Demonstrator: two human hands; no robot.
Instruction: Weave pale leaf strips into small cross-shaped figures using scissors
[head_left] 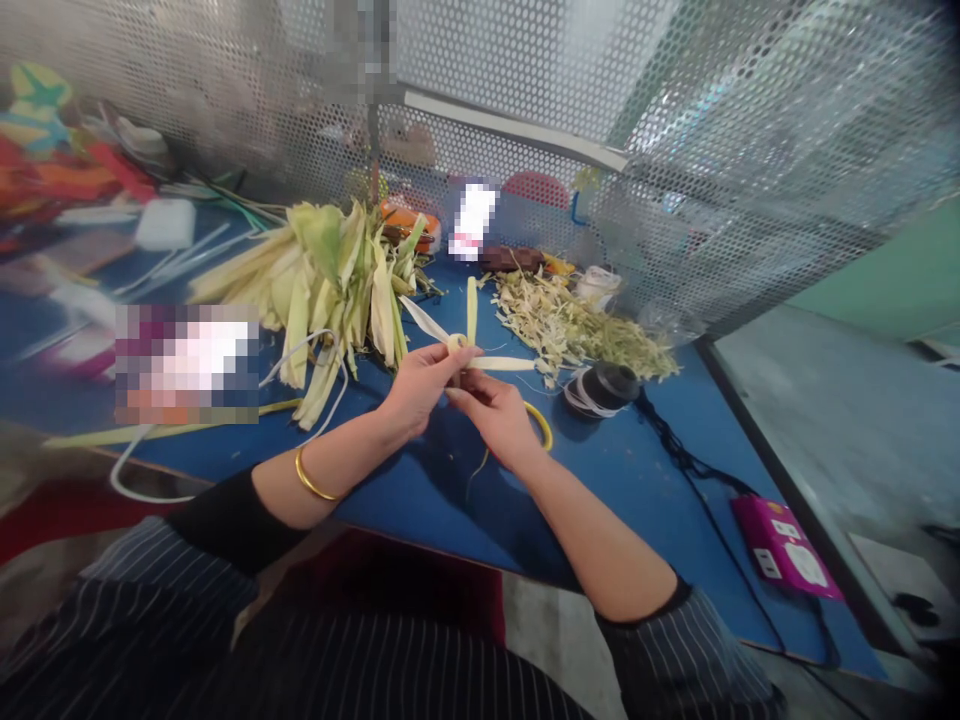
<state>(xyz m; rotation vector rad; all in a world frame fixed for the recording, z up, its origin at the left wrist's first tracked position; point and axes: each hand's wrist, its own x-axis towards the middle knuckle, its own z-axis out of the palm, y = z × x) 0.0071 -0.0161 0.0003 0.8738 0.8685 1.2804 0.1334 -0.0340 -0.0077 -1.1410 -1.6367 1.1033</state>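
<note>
Pale strips of corn husk point(501, 364) cross at a small looped knot between my two hands, their loose ends sticking out to the upper left, up and right. My left hand point(424, 382) is closed, thumb and fingers pinching the strips at the knot. Just below and to the right, my right hand point(496, 410) is closed too, its fingertips together at the underside of the strips. A yellow ring-shaped piece point(541, 425) shows partly behind my right hand. To the left lies a large bundle of corn husks point(315, 270).
Shredded husk point(577, 325) is heaped at the back right of the blue table point(450, 505). A black spool-like object point(602, 388) stands before it. Black cables point(686, 460) run toward a pink box point(787, 548). Perforated metal mesh point(517, 80) stands behind the table.
</note>
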